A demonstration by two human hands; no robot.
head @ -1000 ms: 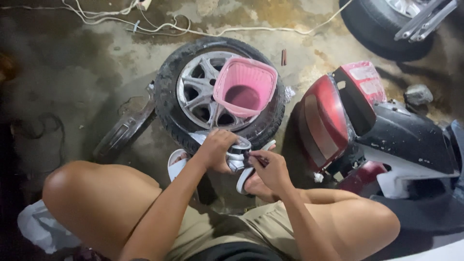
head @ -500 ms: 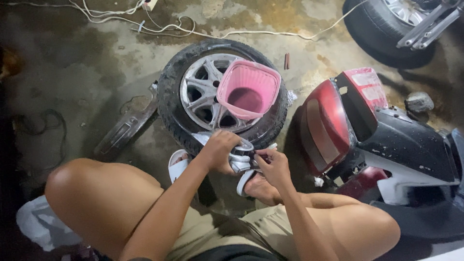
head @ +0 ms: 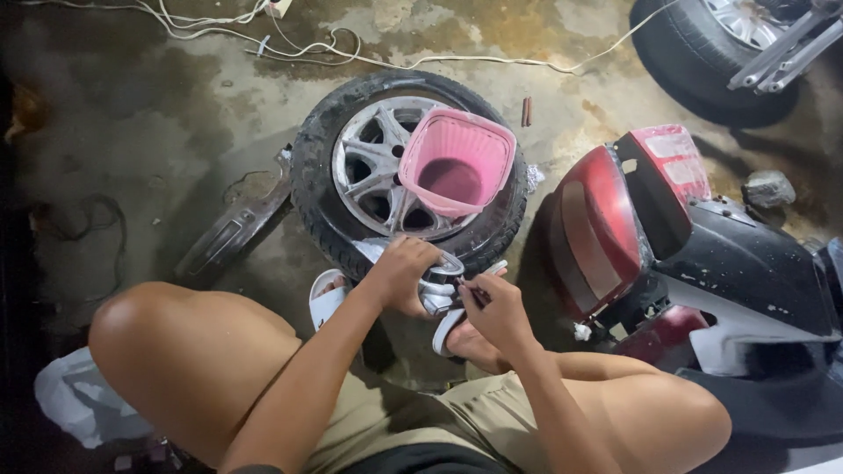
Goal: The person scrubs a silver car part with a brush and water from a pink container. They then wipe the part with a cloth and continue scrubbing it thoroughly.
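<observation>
Little has shifted since the earlier frames: both hands stay bunched over the same small part, the view only drifting slightly. Going left to right, a white plastic bag (head: 83, 399) lies by the bent knee, then a dark curved fender piece (head: 233, 230) on the concrete. Left hand (head: 406, 274) is clamped over a small silvery metal part (head: 439, 290), steadying it above the sandals. Right hand (head: 496, 309) pinches what may be a thin tool against it. Beyond sit a wheel (head: 351, 167) carrying a pink basket (head: 457, 162), and a red scooter tail (head: 606, 228)
</observation>
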